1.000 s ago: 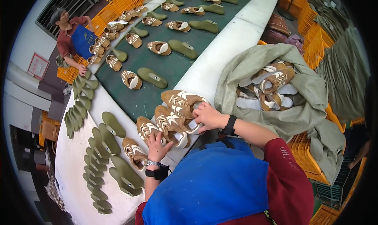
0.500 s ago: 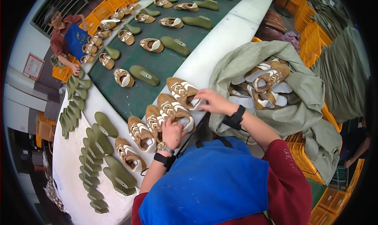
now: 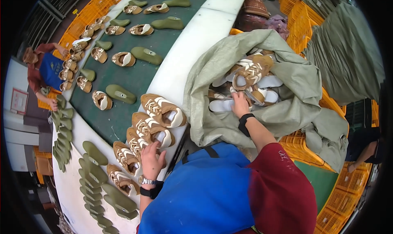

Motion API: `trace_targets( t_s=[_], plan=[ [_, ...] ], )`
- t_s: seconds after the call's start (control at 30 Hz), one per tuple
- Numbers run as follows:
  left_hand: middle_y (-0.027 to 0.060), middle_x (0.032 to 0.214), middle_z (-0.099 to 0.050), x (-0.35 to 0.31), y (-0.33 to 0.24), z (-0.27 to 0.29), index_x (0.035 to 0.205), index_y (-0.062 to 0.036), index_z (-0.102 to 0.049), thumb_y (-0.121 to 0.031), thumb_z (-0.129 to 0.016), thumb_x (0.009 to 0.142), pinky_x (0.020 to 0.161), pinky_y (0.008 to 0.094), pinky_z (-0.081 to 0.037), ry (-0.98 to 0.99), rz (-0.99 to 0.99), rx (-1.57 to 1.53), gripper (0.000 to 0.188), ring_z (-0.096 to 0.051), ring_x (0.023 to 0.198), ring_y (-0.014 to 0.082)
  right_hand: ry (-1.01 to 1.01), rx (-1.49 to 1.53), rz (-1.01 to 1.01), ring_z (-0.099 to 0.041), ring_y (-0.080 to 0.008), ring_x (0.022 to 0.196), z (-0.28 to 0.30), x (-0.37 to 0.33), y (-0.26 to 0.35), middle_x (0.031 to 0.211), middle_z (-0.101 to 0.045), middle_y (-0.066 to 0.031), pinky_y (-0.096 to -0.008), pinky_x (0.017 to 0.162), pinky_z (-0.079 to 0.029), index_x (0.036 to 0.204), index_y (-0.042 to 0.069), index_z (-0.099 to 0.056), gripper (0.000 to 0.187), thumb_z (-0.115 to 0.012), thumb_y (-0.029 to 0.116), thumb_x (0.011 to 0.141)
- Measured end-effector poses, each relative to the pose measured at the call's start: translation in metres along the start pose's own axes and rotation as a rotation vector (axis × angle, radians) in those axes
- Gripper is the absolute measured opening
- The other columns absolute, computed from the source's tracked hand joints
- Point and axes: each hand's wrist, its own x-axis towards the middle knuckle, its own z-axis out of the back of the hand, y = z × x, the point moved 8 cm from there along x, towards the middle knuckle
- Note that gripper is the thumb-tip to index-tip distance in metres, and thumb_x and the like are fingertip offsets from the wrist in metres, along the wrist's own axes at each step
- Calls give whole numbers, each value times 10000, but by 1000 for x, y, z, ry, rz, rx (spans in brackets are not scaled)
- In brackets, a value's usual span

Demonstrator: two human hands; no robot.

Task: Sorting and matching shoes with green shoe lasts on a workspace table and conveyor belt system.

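Brown sneakers with white stripes and laces stand in a slanting row on the white table edge, one of them the sneaker [image 3: 163,111] at the row's far end. My left hand [image 3: 152,162] rests at the heel of a sneaker mid-row, fingers and thumb apart. To the right, my right hand [image 3: 240,104] reaches into a grey-green sack [image 3: 213,127] heaped with more sneakers. Its fingers are bent over the heel of a brown sneaker [image 3: 256,68] on the pile; the fingertips are partly hidden. A white insole [image 3: 221,106] lies beside that hand.
Olive-green shoe lasts [image 3: 118,199] lie in rows on the white surface at left. A dark green conveyor belt [image 3: 123,80] carries sneakers and lasts. Across it, a person in a blue apron [image 3: 51,70] touches lasts. Orange crates [image 3: 305,148] stand around the sack.
My right hand has left the far sneaker of the row and moved right into the sack. My left hand stays among the row's sneakers. The view has swung to the right.
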Motion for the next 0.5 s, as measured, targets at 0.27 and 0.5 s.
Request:
trace_targets(
  t_s=[0.27,0.5],
  plan=[
    [145,965,-590,12,-20,-1,1043,-46,-559,-144,-657,719,902,448,-350,93,-5,63,353,-534,924,317,362,-666,81,-474,-300,1083,-56,27,37,1309,-388,-132,-536,844,-306,1303,196,-399,433,-372,185,871],
    [143,953,-587,11,-24,-3,1027,-44,-564,-144,-662,716,930,445,-327,154,7,76,341,-536,921,321,502,-237,-410,-231,-383,1253,-60,44,-6,1370,-338,-55,-583,975,-149,1257,311,-465,373,-313,355,919]
  ],
)
